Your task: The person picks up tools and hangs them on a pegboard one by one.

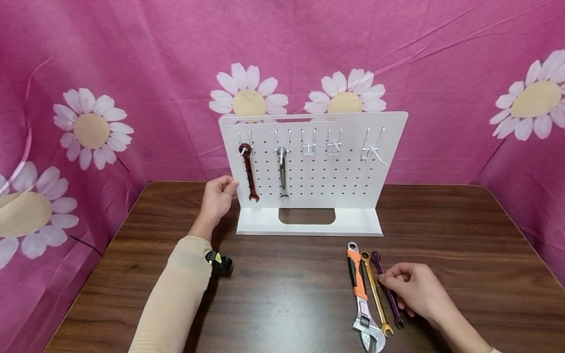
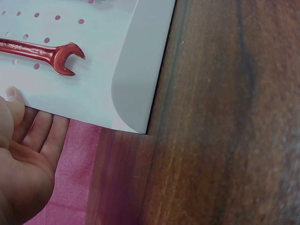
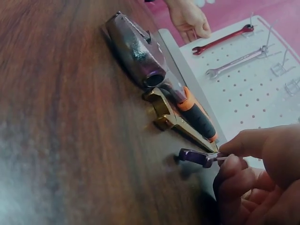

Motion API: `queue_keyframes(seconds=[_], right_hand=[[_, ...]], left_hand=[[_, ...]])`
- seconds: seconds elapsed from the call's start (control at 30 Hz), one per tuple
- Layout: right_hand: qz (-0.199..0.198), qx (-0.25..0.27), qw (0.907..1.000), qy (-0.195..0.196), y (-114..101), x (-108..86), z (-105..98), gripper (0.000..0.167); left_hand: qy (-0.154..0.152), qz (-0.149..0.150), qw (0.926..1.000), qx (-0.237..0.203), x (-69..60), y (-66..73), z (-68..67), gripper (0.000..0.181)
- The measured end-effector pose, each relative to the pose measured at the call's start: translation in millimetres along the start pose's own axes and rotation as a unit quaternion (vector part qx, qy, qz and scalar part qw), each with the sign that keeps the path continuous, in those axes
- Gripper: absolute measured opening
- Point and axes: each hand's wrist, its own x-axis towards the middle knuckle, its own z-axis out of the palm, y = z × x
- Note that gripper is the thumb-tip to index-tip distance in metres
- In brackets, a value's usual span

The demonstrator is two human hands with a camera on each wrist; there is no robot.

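Looks less than half done: only two wrenches up on the white pegboard (image 1: 340,171), a red wrench (image 1: 249,172) on the leftmost hook and a silver wrench (image 1: 283,176) on the next one along. Seemingly left to do: three more, lying close together on the wooden table (image 1: 277,283) in front of the board, with just as many bare hooks (image 1: 309,147) towards the right of it. From left to right there, an adjustable wrench (image 1: 359,287) with an orange and black handle, a gold wrench (image 1: 376,293) and a purple wrench (image 1: 392,300).

In the right hand (image 1: 417,290), nearly closed, the purple wrench, pinched between thumb and finger, just beside the gold one. Hard to tell whether flat on the table or slightly raised. In the left hand (image 1: 217,197), closed down to the thickness of the panel, the left edge of the pegboard, with thumb in front and fingers behind, near the red wrench's lower end.
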Motion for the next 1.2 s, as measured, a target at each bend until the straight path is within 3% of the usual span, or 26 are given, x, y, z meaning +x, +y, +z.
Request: queue_keyframes(seconds=[0.4, 0.73, 1.2], right_hand=[[-0.058, -0.020, 0.9978, 0.026, -4.3, -0.1, -4.5, 0.013], [-0.078, 0.015, 0.9959, 0.042, -10.7, 2.8, -5.6, 0.015], [-0.089, 0.055, 0.9938, 0.036, -32.9, 11.8, -3.1, 0.020]], left_hand=[[0.000, 0.002, 1.0000, 0.007, 1.3, -0.5, -0.9, 0.022], [-0.002, 0.000, 1.0000, -0.001, 0.2, -0.3, -0.5, 0.020], [-0.005, -0.007, 1.0000, 0.002, -0.3, 2.3, -1.4, 0.021]])
